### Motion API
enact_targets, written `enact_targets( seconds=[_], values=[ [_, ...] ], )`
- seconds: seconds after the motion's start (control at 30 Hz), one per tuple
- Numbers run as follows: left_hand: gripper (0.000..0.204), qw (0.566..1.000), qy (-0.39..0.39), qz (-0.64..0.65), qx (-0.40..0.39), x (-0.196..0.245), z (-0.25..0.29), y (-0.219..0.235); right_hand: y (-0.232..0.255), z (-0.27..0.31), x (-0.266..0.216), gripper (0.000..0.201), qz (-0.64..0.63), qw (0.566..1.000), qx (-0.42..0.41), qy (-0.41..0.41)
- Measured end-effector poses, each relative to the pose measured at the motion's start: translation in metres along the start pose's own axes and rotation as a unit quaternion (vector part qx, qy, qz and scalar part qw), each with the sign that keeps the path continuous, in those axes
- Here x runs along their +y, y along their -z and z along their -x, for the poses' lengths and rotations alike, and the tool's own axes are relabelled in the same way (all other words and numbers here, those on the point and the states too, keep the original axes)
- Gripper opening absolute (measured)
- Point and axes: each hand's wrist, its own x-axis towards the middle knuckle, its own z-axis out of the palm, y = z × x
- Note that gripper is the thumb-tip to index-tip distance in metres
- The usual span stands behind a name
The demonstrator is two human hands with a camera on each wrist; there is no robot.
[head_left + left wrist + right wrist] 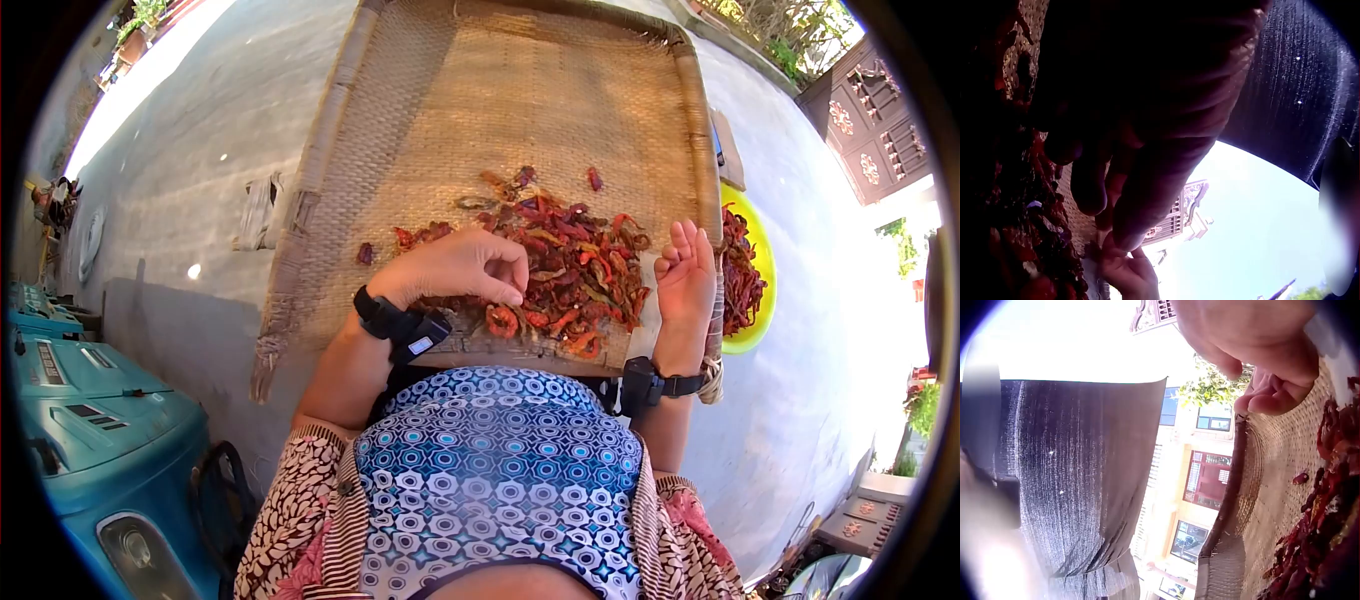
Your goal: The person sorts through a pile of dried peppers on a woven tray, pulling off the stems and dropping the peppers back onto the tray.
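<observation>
A pile of dried red peppers (570, 250), some brownish, lies on the near half of a woven bamboo tray (520, 100). My left hand (455, 265) hovers over the left part of the pile, thumb and forefinger curved toward each other just above a reddish pepper (502, 321). In the left wrist view the fingers are dark, and nothing shows between them. My right hand (688, 270) is raised at the tray's right edge, palm turned up, fingers loosely bent. It holds nothing visible. A pale flat strip (645, 305) lies between it and the pile.
A yellow basin (762, 285) of dark red peppers stands on the floor right of the tray. Teal machine-like cases (110, 420) stand at the left. A stone or rag-like bundle (260, 212) lies beside the tray's raised left rim.
</observation>
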Motion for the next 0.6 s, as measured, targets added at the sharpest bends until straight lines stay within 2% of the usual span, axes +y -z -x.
enact_targets(
  seconds=[0.07, 0.17, 0.23, 0.33, 0.43, 0.57, 0.6],
  values=[
    [0.023, 0.996, 0.032, -0.076, -0.034, 0.003, 0.003, 0.003, -0.009, 0.001, 0.003, 0.024, 0.023, 1.0, -0.016, -0.006],
    [0.026, 0.964, 0.067, -0.258, 0.004, 0.018, 0.01, -0.003, -0.026, 0.012, 0.008, 0.023, 0.082, 0.994, -0.067, 0.005],
    [0.023, 0.956, 0.041, -0.292, -0.003, 0.009, 0.008, -0.006, -0.035, 0.018, 0.015, 0.02, 0.143, 0.983, -0.109, 0.016],
    [0.019, 0.96, 0.025, -0.279, 0.001, 0.007, 0.004, -0.008, -0.051, 0.029, 0.02, 0.018, 0.279, 0.948, -0.155, -0.004],
    [0.016, 0.977, -0.004, -0.207, 0.042, 0.01, 0.004, -0.008, -0.066, 0.046, 0.017, 0.017, 0.421, 0.866, -0.267, -0.034],
    [0.014, 0.991, -0.006, -0.09, 0.095, 0.016, 0.001, -0.006, -0.076, 0.061, 0.02, 0.025, 0.476, 0.791, -0.384, -0.001],
    [0.014, 0.993, -0.003, -0.064, 0.102, 0.014, 0.0, -0.005, -0.078, 0.061, 0.023, 0.024, 0.472, 0.794, -0.382, 0.011]
  ],
)
